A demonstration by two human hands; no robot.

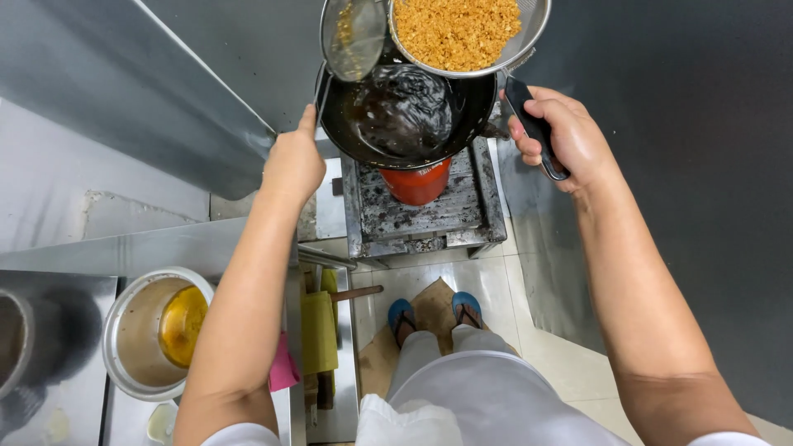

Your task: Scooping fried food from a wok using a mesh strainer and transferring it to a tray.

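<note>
The right hand (562, 136) is closed round the black handle of a mesh strainer (467, 33) of golden fried crumbs, draining over the dark wok (405, 116). The left hand (293, 161) grips a skimmer (353, 37) beside it. Holding level suits.

I stand on pale glossy floor tiles (545, 347) with a flattened piece of brown cardboard (434, 318) under my feet. Dull grey sheet-metal wall panels (661, 99) rise ahead and to my right, catching soft overhead light. A slanted stainless steel panel (107, 91) runs along my left, above a brushed stainless steel counter (58, 297).
</note>
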